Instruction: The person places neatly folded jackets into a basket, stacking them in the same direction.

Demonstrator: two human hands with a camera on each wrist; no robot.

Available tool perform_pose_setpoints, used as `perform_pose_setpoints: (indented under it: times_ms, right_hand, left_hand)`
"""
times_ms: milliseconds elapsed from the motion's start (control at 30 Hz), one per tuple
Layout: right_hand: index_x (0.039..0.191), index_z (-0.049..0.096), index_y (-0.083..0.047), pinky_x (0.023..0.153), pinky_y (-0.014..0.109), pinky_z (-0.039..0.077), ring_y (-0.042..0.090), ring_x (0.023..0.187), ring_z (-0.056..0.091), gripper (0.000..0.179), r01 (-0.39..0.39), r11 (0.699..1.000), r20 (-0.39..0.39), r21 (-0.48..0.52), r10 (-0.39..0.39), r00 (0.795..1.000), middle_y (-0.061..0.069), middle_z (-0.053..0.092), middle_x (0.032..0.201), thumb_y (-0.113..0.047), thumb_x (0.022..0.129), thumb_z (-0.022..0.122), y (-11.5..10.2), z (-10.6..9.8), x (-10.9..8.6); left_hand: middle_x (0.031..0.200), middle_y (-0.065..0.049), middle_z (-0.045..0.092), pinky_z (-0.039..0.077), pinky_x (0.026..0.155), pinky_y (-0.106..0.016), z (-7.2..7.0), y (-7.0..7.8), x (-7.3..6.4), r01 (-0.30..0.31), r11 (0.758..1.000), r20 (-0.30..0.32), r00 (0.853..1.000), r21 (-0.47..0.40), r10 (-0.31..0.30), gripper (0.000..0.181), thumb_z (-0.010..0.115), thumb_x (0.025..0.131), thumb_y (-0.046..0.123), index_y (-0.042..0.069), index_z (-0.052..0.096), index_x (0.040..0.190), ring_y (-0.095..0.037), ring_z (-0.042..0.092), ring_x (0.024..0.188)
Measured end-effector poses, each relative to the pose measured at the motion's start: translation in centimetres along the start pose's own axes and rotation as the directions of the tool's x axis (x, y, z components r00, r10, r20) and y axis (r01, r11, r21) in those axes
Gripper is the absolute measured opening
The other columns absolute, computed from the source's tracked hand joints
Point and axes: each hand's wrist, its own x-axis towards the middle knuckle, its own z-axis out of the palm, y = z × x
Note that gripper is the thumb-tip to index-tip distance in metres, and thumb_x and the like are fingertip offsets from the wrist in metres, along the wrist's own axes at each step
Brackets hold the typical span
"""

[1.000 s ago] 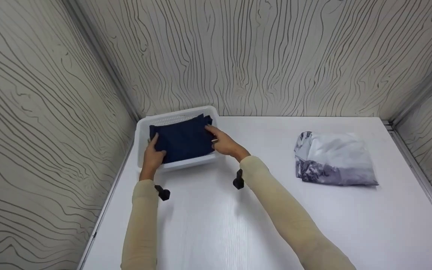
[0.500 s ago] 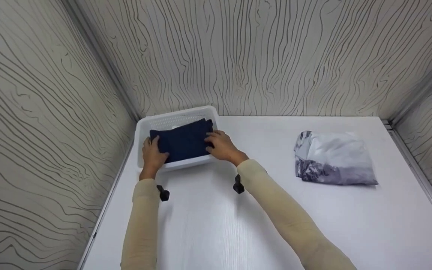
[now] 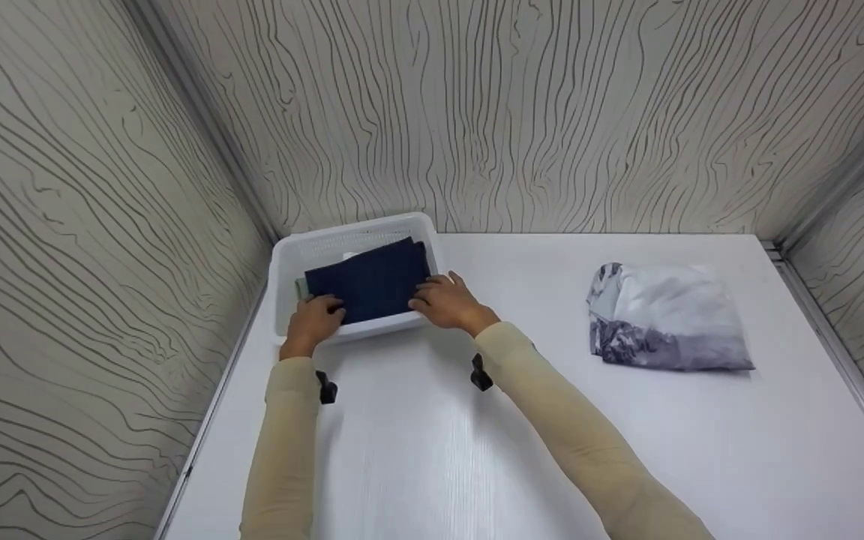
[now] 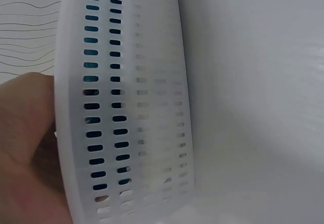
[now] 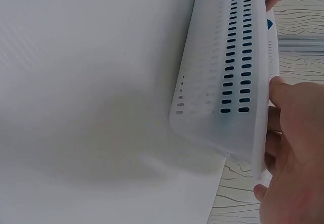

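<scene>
At the far left of the surface (image 3: 417, 457), a white perforated basket (image 3: 383, 325) sits a little askew, near the patterned walls (image 3: 462, 112). Folded navy cloth (image 3: 376, 281) lies inside it, tilted, covering the near right part of the opening. Past the cloth's left edge, a strip of pale green (image 3: 301, 288); beyond its far edge, a small white patch (image 3: 350, 256).

Your left hand (image 3: 313, 322) reaches over the near left rim, bent fingers on the cloth's near left corner. Whether they pinch it, I cannot tell; the basket wall hides the fingertips in your left wrist view. Your right hand (image 3: 448, 301) lies over the near right corner, fairly wide, loosely bent fingers reaching past the rim to the cloth's right edge.

You wear beige sleeves (image 3: 578, 435), with a small black device (image 3: 481, 373) at each wrist. Well apart, on the right side of the surface, lies a flattened bundle (image 3: 676, 319), whitish on its far part, purple-grey on its near part.
</scene>
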Motion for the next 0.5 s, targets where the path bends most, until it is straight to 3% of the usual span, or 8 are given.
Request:
perform_pose_setpoints:
  times_ms: [267,400,500]
  right_hand:
    - [0.149,0.063,-0.007,0.134,0.058,0.009,0.033,0.161,0.032,0.050,0.014,1.000,-0.016,0.021,-0.014,1.000,0.011,0.050,0.165,-0.037,0.116,0.041,0.26,0.36,-0.09]
    - [0.147,0.064,-0.007,0.133,0.059,0.012,0.034,0.160,0.033,0.049,0.037,0.999,-0.048,0.030,-0.036,0.998,0.012,0.052,0.163,-0.037,0.115,0.043,0.38,0.29,-0.32]
    - [0.146,0.065,-0.006,0.132,0.060,0.016,0.035,0.158,0.037,0.048,0.064,0.997,-0.081,0.031,-0.061,0.995,0.013,0.055,0.160,-0.037,0.115,0.046,0.40,0.09,-0.60]
  left_hand:
    - [0.164,-0.017,0.049,0.030,0.127,-0.063,0.02,0.08,0.04,0.004,1.000,0.009,1.000,0.005,-0.004,0.044,0.053,0.110,0.023,0.005,0.062,0.148,-0.045,0.034,0.157]
    - [0.161,-0.020,0.052,0.029,0.127,-0.063,-0.02,0.22,-0.09,-0.018,1.000,-0.024,1.000,0.007,0.018,0.042,0.055,0.108,0.020,0.002,0.064,0.146,-0.046,0.032,0.158]
    - [0.154,-0.023,0.058,0.028,0.128,-0.063,0.05,0.36,-0.25,-0.066,0.997,-0.072,0.995,0.027,0.067,0.039,0.058,0.106,0.017,-0.002,0.068,0.139,-0.047,0.034,0.157]
